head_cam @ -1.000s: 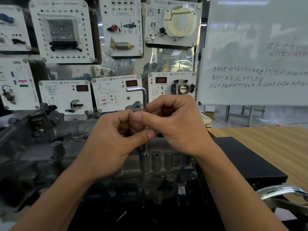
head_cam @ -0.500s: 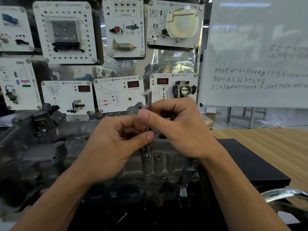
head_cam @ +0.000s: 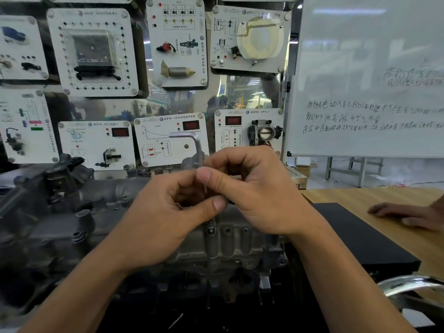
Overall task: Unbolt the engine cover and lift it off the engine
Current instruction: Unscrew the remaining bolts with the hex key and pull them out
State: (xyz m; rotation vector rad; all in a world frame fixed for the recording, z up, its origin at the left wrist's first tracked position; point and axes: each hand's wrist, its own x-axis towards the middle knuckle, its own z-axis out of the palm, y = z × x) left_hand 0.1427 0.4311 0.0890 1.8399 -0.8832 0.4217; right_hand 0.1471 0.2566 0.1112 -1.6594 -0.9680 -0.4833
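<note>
Left hand (head_cam: pixel 163 219), right hand (head_cam: pixel 259 195) tight round upright hex key (head_cam: pixel 198 145) over engine cover (head_cam: pixel 235 241); another hand (head_cam: pixel 408 215) on table (head_cam: pixel 360 195)

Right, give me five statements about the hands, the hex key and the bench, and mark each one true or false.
1. The left hand and right hand both hold the hex key. True.
2. The hex key's short arm points right. False: it points left, above the hands.
3. The key's lower end meets a bolt on the engine. True.
4. The whiteboard is blank. False: it carries handwritten lines.
5. Another person's hand rests on the wooden table. True.
</note>
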